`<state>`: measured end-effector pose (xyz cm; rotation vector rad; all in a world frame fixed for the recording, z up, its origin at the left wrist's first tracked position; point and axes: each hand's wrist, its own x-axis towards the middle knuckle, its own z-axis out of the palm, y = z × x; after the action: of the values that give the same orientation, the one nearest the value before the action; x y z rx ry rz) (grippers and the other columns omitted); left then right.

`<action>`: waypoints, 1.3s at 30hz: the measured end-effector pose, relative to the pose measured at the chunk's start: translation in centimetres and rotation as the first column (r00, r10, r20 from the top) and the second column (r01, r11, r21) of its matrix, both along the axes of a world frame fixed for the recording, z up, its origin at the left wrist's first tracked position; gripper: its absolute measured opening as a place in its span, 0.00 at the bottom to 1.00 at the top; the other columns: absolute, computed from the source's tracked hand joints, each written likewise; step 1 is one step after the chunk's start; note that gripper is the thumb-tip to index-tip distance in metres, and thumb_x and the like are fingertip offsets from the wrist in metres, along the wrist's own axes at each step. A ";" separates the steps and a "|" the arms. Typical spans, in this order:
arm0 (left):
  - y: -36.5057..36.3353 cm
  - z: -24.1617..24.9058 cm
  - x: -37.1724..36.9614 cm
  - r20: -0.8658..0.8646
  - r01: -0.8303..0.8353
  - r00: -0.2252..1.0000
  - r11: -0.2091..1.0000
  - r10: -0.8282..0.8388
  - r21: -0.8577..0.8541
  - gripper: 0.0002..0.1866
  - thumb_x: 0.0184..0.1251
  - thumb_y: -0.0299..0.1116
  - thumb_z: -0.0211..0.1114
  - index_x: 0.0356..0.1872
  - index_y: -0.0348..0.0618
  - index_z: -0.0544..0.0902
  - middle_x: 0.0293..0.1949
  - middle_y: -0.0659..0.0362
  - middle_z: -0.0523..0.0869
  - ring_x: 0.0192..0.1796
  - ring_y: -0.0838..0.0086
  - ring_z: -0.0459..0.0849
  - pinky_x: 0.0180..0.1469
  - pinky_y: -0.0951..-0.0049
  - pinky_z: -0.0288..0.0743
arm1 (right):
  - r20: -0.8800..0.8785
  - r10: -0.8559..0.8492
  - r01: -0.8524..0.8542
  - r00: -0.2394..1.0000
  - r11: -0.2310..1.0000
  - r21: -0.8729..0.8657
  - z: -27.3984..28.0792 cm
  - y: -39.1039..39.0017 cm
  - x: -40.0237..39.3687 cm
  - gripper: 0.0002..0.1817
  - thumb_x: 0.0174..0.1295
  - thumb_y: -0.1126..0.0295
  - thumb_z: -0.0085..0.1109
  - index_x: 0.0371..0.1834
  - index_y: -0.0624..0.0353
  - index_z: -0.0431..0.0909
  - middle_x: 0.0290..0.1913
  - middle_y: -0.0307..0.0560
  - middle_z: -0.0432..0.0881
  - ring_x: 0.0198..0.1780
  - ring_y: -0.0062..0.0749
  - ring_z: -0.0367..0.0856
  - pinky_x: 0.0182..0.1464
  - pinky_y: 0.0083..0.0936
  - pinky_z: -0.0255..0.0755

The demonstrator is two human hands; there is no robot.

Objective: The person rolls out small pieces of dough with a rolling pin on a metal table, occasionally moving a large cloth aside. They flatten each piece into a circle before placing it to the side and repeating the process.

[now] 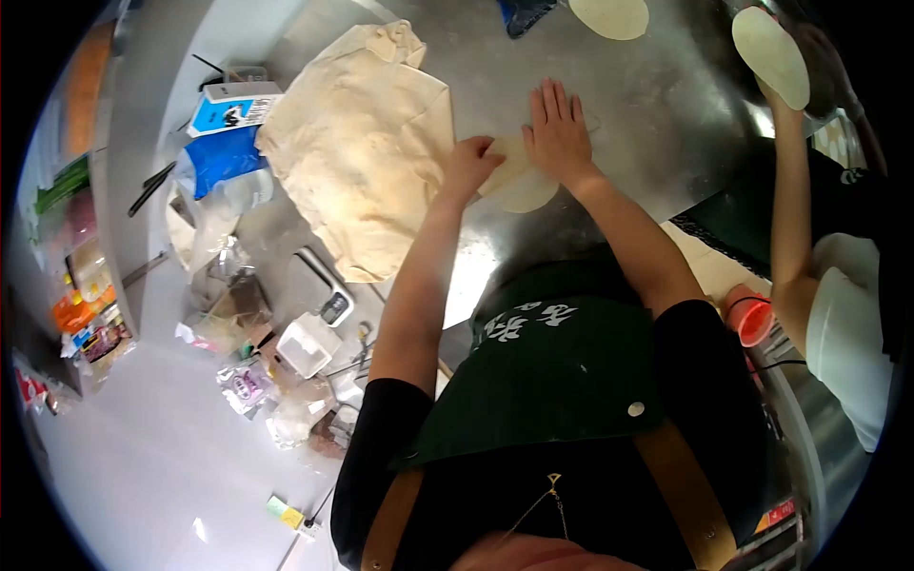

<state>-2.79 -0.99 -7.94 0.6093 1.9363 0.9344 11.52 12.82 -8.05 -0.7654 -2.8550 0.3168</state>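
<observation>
**Fingers (pixel 549 101) Flat on One Side, Curled on the Other, Over Pale Dough**

Bent over a steel worktop (pixel 666 119), we work with both hands at a thin dough sheet (pixel 522 193), which lies between our forearms, just ahead of our dark green apron (pixel 562 371). Our right hand (pixel 562 138) is spread palm down at the sheet's right side, its fingers long and only slightly parted. Our left hand (pixel 469 167) is curled at the left edge, thumb and fingertips drawn narrow; whether they pinch the dough, we cannot tell. Just beside that hand spreads a large beige cloth (pixel 352 143), wrinkled and bunched at its far end. Well ahead of us, a second dough round (pixel 609 14) rests on the steel. At our right, a co-worker's raised forearm (pixel 790 181) reaches up to another dough round (pixel 771 59). A scale (pixel 326 287) sits to our left, near a white tray (pixel 309 344).
</observation>
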 end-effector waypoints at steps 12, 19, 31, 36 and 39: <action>0.4 7.6 5.7 -0.532 0.290 0.808 0.957 -0.252 -0.013 0.16 0.55 0.35 0.70 0.42 0.35 0.83 0.37 0.42 0.84 0.41 0.49 0.83 0.42 0.58 0.75 | -0.075 0.337 -0.345 0.939 0.921 -0.179 -0.2 -0.4 14.3 0.22 0.46 0.66 0.71 0.48 0.51 0.79 0.62 0.50 0.72 0.67 0.45 0.67 0.73 0.51 0.54; -0.3 3.8 3.1 -0.411 0.228 0.869 0.960 -0.276 -0.163 0.14 0.55 0.30 0.68 0.42 0.34 0.81 0.32 0.43 0.82 0.38 0.50 0.81 0.40 0.59 0.74 | -0.006 0.422 -0.415 0.906 0.888 -0.197 3.9 2.8 11.7 0.20 0.44 0.66 0.72 0.42 0.53 0.79 0.54 0.47 0.75 0.59 0.43 0.72 0.72 0.47 0.56; -0.9 1.5 1.6 0.182 -0.167 0.971 0.984 0.152 0.066 0.14 0.58 0.24 0.64 0.46 0.30 0.82 0.35 0.55 0.86 0.38 0.74 0.83 0.42 0.73 0.75 | -0.040 -0.002 0.000 0.999 0.998 -0.063 -0.6 -0.9 8.1 0.25 0.66 0.61 0.49 0.64 0.61 0.68 0.72 0.56 0.63 0.75 0.48 0.56 0.74 0.50 0.47; -0.2 0.3 1.2 0.207 -0.084 0.975 0.996 0.080 0.010 0.15 0.54 0.25 0.67 0.44 0.31 0.84 0.34 0.55 0.87 0.37 0.73 0.83 0.41 0.73 0.76 | 0.003 0.007 -0.007 1.000 1.000 -0.009 -0.8 1.2 1.2 0.28 0.65 0.60 0.50 0.67 0.61 0.66 0.73 0.56 0.61 0.75 0.48 0.56 0.75 0.50 0.47; 1.1 1.2 0.5 0.049 0.060 0.997 0.997 -0.057 -0.058 0.16 0.52 0.27 0.69 0.43 0.34 0.85 0.33 0.53 0.87 0.37 0.70 0.85 0.41 0.70 0.77 | -0.041 0.051 -0.051 0.998 0.999 0.006 -0.9 1.2 1.9 0.29 0.65 0.58 0.51 0.67 0.61 0.66 0.73 0.57 0.61 0.75 0.49 0.56 0.75 0.50 0.47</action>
<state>-2.25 0.11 -6.69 0.6005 1.8875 0.8445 13.47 13.97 -8.99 -0.6782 -2.8388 0.3282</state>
